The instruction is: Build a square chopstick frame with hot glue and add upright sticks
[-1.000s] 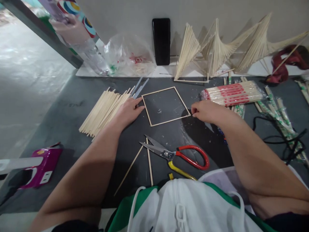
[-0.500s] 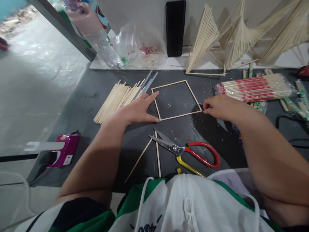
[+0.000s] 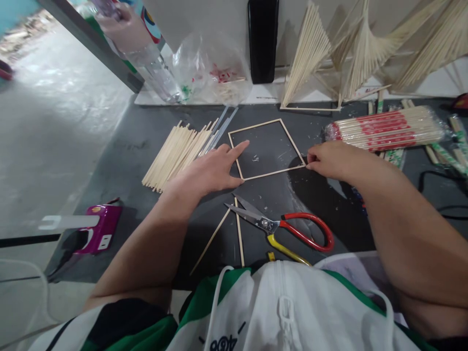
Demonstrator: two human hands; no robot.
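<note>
A square frame of thin wooden sticks (image 3: 287,136) lies flat on the dark table (image 3: 120,151). My left hand (image 3: 210,170) rests flat on the table with fingers stretched out, thumb and forefinger pressing the frame's left side. My right hand (image 3: 329,158) is curled, its fingertips pinched at the frame's near right corner. A fanned pile of loose wooden sticks (image 3: 175,153) lies just left of my left hand.
Red-handled scissors (image 3: 285,226) and two loose sticks (image 3: 228,231) lie near my body. A wrapped bundle of chopsticks (image 3: 387,129) is at right. Stick sculptures (image 3: 351,53), a black phone (image 3: 262,41) and a plastic bag (image 3: 210,73) stand along the back. A purple glue gun (image 3: 93,229) sits at left.
My left hand has slid right, from beside the stick pile onto the frame's left side, with its forefinger reaching over the stick. The right hand stays at the corner. The camera has tilted down.
</note>
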